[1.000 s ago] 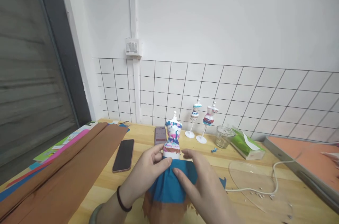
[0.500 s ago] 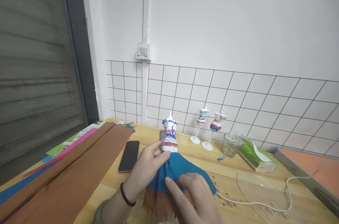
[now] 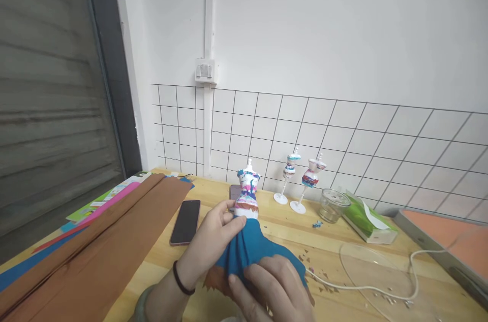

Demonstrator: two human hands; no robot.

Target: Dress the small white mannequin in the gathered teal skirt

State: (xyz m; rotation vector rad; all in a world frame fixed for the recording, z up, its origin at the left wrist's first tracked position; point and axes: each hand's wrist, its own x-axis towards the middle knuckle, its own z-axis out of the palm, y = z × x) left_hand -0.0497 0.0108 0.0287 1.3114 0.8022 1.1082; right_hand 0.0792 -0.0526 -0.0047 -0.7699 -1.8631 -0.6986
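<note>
A small white dress-form mannequin with painted-looking pink, blue and brown bands stands in front of me. Blue crepe paper is gathered round its lower part like a skirt, over a brown jagged-edged layer. At the waist, my left hand is closed, thumb pressing the top of the pleats against the form. Lower down, my right hand has bent fingers gripping the folds of the skirt; its fingertips are partly hidden.
Brown folded paper and coloured sheets lie left, near a phone. Two smaller dress forms stand at the back, beside a glass jar and a green tissue pack. A white cable and brown scraps lie right.
The dress form has shifted slightly to the right. My right hand has moved a little left and down across the skirt, and the blue folds are bunched more closely.
</note>
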